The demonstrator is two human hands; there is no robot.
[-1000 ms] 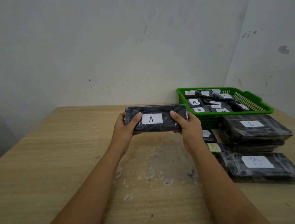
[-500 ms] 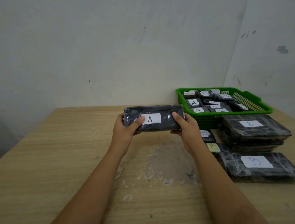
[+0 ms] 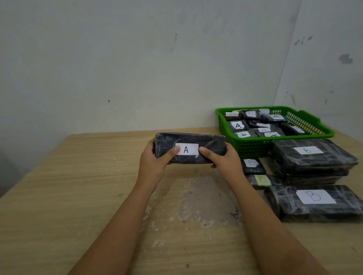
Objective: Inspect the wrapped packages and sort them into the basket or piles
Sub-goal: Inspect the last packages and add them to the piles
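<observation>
A black wrapped package (image 3: 209,143) with a white label reading A is held up over the table, face toward me. My left hand (image 3: 155,162) grips its left end, thumb beside the label. My right hand (image 3: 225,162) grips its right end, thumb touching the label's right edge. A green basket (image 3: 253,145) at the back right holds several small black packages, most labelled A. In front of the basket lie piles of packages labelled B: a tall stack (image 3: 312,161), a large flat one (image 3: 319,202) and two small ones (image 3: 253,166).
The wooden table (image 3: 70,195) has a worn pale patch under my hands. White walls meet in a corner behind the basket. The table's left edge drops off at the far left.
Both hands have slid their thumbs inward toward the label, and the package has shifted slightly left and lower.
</observation>
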